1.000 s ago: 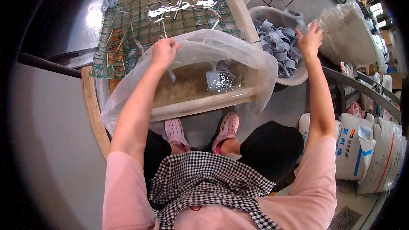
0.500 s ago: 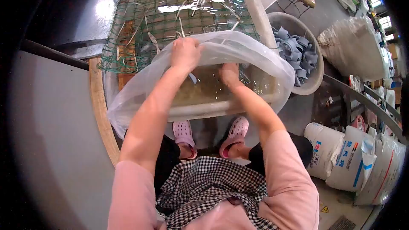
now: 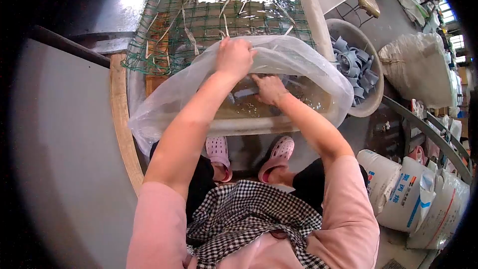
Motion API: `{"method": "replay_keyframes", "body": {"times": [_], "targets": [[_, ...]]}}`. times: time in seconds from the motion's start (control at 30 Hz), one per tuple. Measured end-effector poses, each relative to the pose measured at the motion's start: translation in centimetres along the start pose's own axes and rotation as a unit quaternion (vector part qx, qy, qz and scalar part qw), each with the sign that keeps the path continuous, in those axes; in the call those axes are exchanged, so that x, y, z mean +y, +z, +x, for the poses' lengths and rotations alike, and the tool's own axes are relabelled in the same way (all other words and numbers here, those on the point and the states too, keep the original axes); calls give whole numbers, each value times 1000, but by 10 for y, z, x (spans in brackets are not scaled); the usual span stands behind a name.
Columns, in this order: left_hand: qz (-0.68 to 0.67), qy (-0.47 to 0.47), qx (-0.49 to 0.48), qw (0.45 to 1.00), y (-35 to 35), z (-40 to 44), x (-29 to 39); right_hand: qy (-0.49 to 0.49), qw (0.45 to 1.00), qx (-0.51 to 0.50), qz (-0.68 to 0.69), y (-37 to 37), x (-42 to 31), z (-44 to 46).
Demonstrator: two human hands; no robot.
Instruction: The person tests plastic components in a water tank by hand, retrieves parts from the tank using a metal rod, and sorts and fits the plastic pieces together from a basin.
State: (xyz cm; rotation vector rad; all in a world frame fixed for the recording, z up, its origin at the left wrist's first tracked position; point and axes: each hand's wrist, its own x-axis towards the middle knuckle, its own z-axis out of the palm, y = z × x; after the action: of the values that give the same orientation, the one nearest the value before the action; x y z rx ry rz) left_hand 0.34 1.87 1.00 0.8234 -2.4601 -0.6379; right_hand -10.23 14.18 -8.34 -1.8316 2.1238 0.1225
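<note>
My left hand (image 3: pixel 235 59) is closed on the upper rim of a translucent white bag (image 3: pixel 294 52) spread over the near end of a water-filled tub (image 3: pixel 269 125). My right hand (image 3: pixel 270 89) is over the water inside the bag's opening, its index finger extended toward the left. Beside that fingertip, a grey plastic piece (image 3: pixel 244 92) shows in the water. Beyond the bag, a green wire grid (image 3: pixel 209 20) with pale strips lies across the tub.
A round basin (image 3: pixel 377 87) of grey plastic parts (image 3: pixel 356 65) stands right of the tub. Farther right are a large wrapped sack (image 3: pixel 418 67), a metal rail (image 3: pixel 428 137) and printed white sacks (image 3: pixel 408 194). A wooden edge (image 3: pixel 122 114) runs along the left.
My right hand has come from above the basin to the water inside the bag's opening. My left hand still holds the rim. The whole view has shifted.
</note>
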Motion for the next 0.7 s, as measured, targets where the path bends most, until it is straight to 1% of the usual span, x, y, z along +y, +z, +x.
{"method": "replay_keyframes", "body": {"times": [0.07, 0.1, 0.17, 0.2, 0.27, 0.3, 0.37, 0.4, 0.47, 0.53, 0.6, 0.63, 0.67, 0.7], "targets": [[9, -16, -27, 999, -2, 0, 2, -59, 997, -5, -47, 12, -2, 2], [9, -15, -26, 1000, -3, 0, 3, -59, 997, -4, -48, 14, -5, 1], [15, -8, -24, 1000, -4, 0, 4, -113, 989, 78, -58, 18, -11, -7], [16, -6, -22, 1000, -4, 1, 4, -112, 989, 80, -59, 15, -15, -10], [18, -14, -41, 999, -1, 1, 3, -136, 975, 71, -160, 7, -19, -16], [18, -12, -40, 999, 1, 0, 2, -136, 975, 72, -161, 8, -20, -17], [27, -4, -29, 999, 3, -1, 0, -65, 985, 71, -145, 10, -20, -17], [29, -3, -27, 999, 3, -1, -1, -66, 984, 74, -146, 11, -20, -18], [15, -5, -4, 1000, 6, -2, -3, -57, 983, 124, -125, 12, -13, -24], [12, -11, -11, 1000, 0, 0, 0, -60, 986, 115, -104, -8, -9, -33], [6, -16, -19, 1000, -2, 0, 0, -86, 980, 173, -36, -15, 7, -41], [7, -14, -11, 1000, 0, 0, -1, -82, 976, 200, -14, -18, 14, -44], [8, -12, -2, 1000, 2, 1, -3, -82, 976, 200, -15, -22, 21, -48], [8, -11, -2, 1000, 3, 2, -4, -104, 977, 185, 12, -30, 26, -53]]}}
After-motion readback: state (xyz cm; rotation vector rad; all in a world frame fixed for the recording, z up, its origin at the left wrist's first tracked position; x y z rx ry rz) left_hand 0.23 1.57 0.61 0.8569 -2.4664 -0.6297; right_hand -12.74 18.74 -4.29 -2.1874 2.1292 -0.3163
